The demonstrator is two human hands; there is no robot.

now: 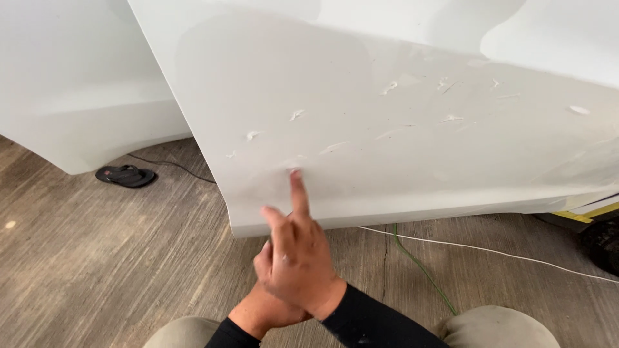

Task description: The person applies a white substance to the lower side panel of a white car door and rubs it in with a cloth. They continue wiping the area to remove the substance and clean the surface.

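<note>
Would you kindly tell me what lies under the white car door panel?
Under the white car door panel the concrete floor shows a white cable and green cable. Whatever lies farther behind it is covered.

— The white car panel (pixel 400 129) looks glossy and smooth, apart from small matt filler dabs (pixel 296 115).
— And the floor (pixel 97 258)?
— Rough, streaked, matt concrete; the sandal (pixel 126 175) looks like dull black rubber.

No packages, labels, signs or screens in view. Frame holds only unmarked painted panels and bare floor; nothing printed is visible anywhere.
</note>
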